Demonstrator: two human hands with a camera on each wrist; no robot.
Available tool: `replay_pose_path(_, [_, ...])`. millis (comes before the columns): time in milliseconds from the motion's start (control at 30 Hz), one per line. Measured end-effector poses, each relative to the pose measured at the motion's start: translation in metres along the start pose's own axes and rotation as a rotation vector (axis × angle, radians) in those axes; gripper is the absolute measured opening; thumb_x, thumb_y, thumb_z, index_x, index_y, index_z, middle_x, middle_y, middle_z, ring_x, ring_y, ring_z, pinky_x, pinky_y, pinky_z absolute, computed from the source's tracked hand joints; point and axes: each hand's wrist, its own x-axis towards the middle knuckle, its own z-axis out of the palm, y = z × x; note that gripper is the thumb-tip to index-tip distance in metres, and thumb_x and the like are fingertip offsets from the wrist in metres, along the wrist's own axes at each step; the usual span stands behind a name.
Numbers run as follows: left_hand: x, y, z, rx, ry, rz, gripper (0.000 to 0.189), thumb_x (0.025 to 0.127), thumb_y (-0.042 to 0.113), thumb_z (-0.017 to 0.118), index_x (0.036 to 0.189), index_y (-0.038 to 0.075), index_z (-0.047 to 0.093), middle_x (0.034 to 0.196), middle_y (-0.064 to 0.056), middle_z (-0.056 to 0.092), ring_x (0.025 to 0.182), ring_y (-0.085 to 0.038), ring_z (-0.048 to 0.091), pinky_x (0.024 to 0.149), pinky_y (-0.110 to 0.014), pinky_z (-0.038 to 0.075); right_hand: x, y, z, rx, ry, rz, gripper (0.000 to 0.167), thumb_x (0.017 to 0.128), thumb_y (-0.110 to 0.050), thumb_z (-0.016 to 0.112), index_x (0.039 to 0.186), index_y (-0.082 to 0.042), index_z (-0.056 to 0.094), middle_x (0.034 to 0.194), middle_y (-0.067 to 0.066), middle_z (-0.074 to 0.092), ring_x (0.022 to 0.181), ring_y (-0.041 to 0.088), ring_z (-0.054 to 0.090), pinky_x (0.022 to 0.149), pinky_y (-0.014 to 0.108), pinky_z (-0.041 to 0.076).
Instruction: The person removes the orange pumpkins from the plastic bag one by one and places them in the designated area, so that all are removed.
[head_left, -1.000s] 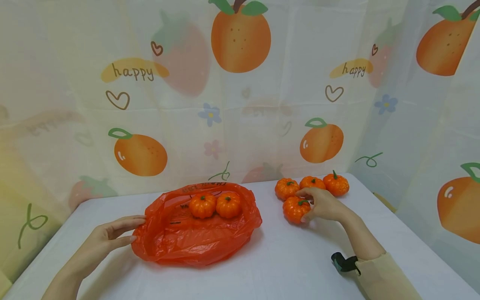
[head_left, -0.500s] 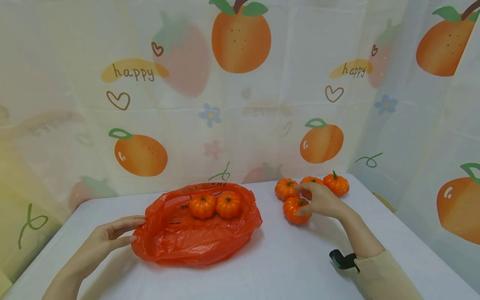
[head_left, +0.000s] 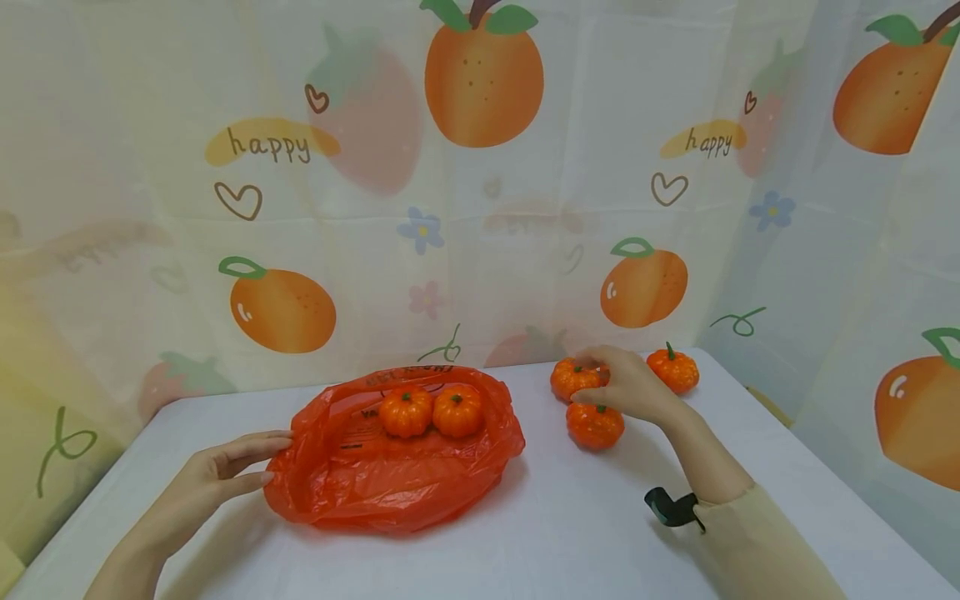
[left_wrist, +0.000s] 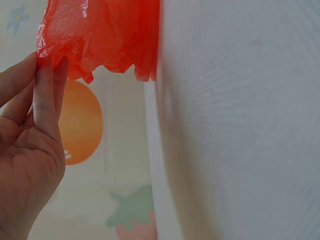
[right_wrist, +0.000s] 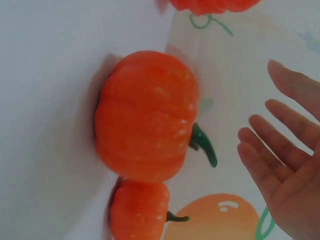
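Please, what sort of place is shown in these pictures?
Perhaps an indoor, curtained-off work corner: printed curtains hang behind and beside a white table, which bears pumpkins and a bag.

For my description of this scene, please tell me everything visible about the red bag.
The red bag looks like thin, glossy, crinkled plastic, partly see-through, with dark printing. It lies on the white table, its mouth spread open, two orange pumpkins inside. The left hand touches its left edge.
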Motion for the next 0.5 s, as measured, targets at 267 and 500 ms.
replay_pose_path(267, [0.0,0.001,0.001,0.013,0.006,0.0,0.038,0.095,0.012,0.062,0.132,0.001,0.06,0.13,0.026,0.061,0.118,0.02,0.051,0.088,-0.008,0.048,0.011,-0.018,0.002,-0.015,0.019,-0.028,0.052,0.083,-0.022,0.078,0.131,-0.01,0.061,0.131,0.011,0.065,0.123,0.034,0.058,0.103,0.053,0.05])
replay_pose_path(500, [0.0,0.0,0.001,0.005,0.002,0.028,0.038,0.095,0.009,0.062,0.132,0.0,0.06,0.131,0.023,0.062,0.119,0.019,0.052,0.089,-0.007,0.047,0.02,-0.036,0.006,-0.003,0.004,-0.071,0.049,0.085,-0.023,0.076,0.131,-0.011,0.062,0.13,0.009,0.065,0.12,0.034,0.062,0.097,0.048,0.055])
